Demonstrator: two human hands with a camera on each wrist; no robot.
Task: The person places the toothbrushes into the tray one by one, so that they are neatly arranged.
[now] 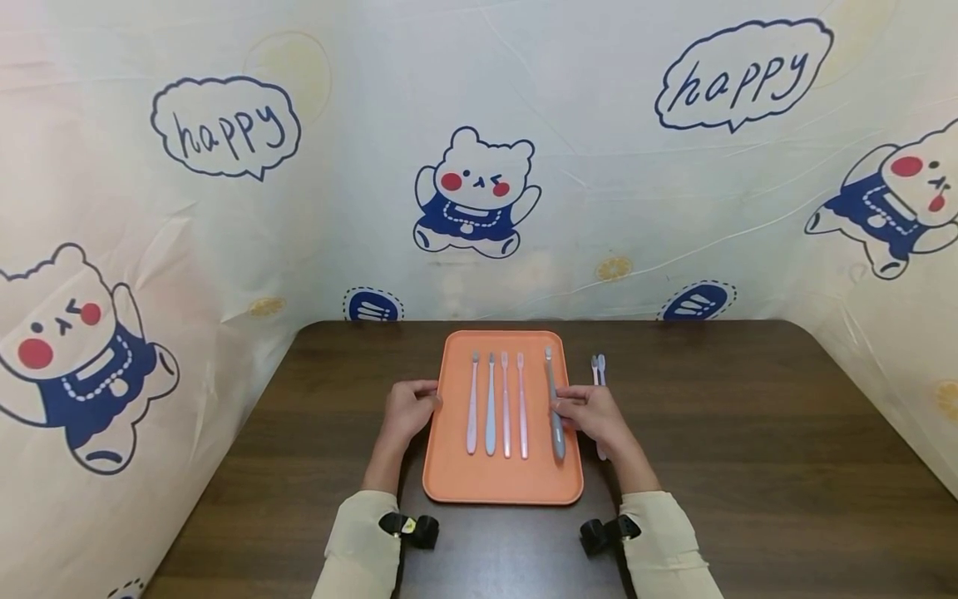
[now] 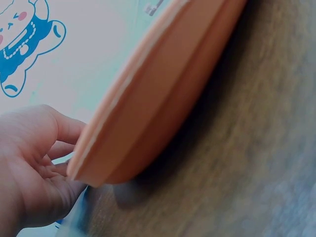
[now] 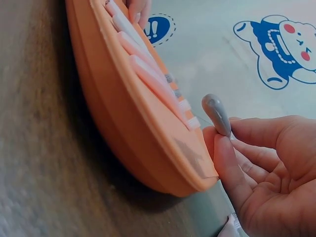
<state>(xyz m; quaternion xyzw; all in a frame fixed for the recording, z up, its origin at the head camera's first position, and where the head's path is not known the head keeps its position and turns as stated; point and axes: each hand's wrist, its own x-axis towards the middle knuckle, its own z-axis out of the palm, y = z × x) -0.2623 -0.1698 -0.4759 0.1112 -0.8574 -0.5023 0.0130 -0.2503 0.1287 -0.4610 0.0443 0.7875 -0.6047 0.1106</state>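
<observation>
In the head view an orange tray point(image 1: 501, 485) lies on the table. My left hand point(image 1: 409, 410) grips its left rim, and the left wrist view shows curled fingers at the tray's edge. Over the tray's right side, my right hand point(image 1: 595, 412) pinches a grey toothbrush point(image 1: 558, 441) between thumb and fingers. Its handle end point(image 3: 215, 111) sticks up from the pinch, raised above the tray, in the right wrist view. Left of it, a purple toothbrush point(image 1: 472, 416), a blue toothbrush point(image 1: 491, 416) and two pink toothbrushes point(image 1: 522, 416) lie side by side, heads pointing away.
Just right of the tray, two more toothbrushes point(image 1: 602, 366) lie on the dark wooden table point(image 1: 748, 433), partly hidden behind my right hand. A pale curtain point(image 1: 359, 166) printed with bears stands behind the table and along its sides.
</observation>
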